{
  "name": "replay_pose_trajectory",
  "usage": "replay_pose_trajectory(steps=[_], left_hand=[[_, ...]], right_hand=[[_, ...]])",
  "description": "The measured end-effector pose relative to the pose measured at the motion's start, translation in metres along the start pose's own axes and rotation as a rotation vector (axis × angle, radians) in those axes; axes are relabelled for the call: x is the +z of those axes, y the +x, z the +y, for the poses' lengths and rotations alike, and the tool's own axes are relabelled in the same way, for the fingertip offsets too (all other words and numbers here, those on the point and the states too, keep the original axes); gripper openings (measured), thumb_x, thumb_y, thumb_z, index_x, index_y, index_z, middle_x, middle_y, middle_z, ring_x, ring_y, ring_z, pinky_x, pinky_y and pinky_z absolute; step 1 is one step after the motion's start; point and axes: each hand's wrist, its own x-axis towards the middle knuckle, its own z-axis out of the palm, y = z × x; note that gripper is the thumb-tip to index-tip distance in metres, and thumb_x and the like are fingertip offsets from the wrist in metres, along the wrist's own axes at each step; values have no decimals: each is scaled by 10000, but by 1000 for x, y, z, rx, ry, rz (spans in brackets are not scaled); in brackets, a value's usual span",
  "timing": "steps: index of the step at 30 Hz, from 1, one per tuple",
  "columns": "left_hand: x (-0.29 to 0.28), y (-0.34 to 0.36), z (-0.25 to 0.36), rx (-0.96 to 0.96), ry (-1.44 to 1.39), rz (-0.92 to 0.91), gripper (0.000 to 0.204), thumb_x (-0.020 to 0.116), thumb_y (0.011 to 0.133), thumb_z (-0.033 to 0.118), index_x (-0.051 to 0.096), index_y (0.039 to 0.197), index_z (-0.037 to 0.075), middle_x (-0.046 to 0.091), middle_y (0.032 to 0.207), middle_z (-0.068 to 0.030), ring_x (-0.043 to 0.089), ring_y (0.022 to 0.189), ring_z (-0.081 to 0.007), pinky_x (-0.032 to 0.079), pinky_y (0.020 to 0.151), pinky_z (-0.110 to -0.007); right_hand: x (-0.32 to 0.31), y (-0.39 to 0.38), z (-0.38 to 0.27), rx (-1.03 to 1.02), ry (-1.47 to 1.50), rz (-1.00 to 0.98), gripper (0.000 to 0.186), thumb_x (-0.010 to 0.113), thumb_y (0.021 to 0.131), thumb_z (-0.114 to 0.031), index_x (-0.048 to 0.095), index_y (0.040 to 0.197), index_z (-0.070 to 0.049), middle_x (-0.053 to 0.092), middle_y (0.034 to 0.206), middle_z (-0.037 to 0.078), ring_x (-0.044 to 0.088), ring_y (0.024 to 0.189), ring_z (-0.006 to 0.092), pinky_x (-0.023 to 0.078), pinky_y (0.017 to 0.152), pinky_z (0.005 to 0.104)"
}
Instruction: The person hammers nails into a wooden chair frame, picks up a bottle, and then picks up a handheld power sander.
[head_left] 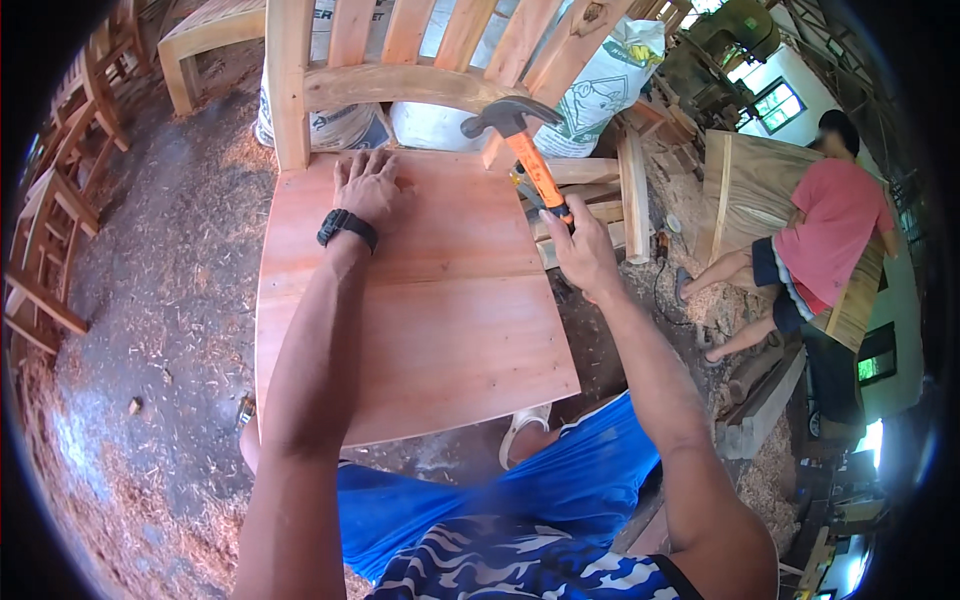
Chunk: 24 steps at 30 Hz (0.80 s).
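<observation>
A wooden chair fills the middle, with its flat reddish seat panel (450, 330) toward me and its slatted backrest (400, 88) at the far side. My left hand (368, 190) lies on the seat's far left part, fingers stretched toward the backrest; a black watch (347, 230) is on that wrist. In my right hand (582, 250) is a claw hammer (538, 165) with an orange and black handle, gripped near its end. The dark hammer head is raised in front of the backrest's lower rail, above the seat's far right corner. Small dark fastener marks show along the seat's edges.
White printed sacks (610, 85) stand behind the backrest. More wooden chairs (60, 230) line the left side. At the right, a person in a red shirt (835, 230) bends by a large wooden panel (755, 190). Wood shavings (190, 480) and offcuts litter the floor.
</observation>
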Motion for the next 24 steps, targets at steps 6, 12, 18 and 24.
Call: replay_pose_trajectory(steps=[6, 12, 18, 24], left_hand=[[8, 10, 12, -219, 130, -39, 947, 577, 919, 651, 343, 1593, 27, 253, 1690, -198, 172, 1581, -377, 114, 1274, -556], [-6, 4, 11, -303, 91, -41, 1037, 618, 901, 639, 275, 1598, -48, 232, 1696, -210, 174, 1588, -337, 106, 1279, -537], [-13, -4, 12, -309, 147, 54, 804, 615, 922, 529, 495, 1488, -29, 428, 1610, -179, 321, 1535, -310, 123, 1268, -589], [-26, 13, 21, -147, -64, 107, 363, 580, 945, 349, 762, 1021, 44, 758, 1094, -160, 685, 1104, -342, 395, 1129, -524]], right_hand=[[15, 26, 17, -46, -131, -57, 318, 649, 1000, -305, 585, 1134, -24, 684, 826, 251, 670, 838, 484, 494, 697, 558], [1, 17, -18, -102, -49, -62, 501, 658, 989, -278, 544, 1431, -72, 706, 900, 264, 674, 814, 492, 519, 705, 554], [28, 12, 3, -220, -123, 112, 508, 625, 1003, -274, 516, 1493, -195, 710, 968, 273, 689, 814, 478, 542, 727, 558], [-2, 7, -9, 31, -416, -101, 500, 596, 1004, -287, 495, 1490, -230, 723, 916, 205, 703, 821, 451, 552, 714, 569]])
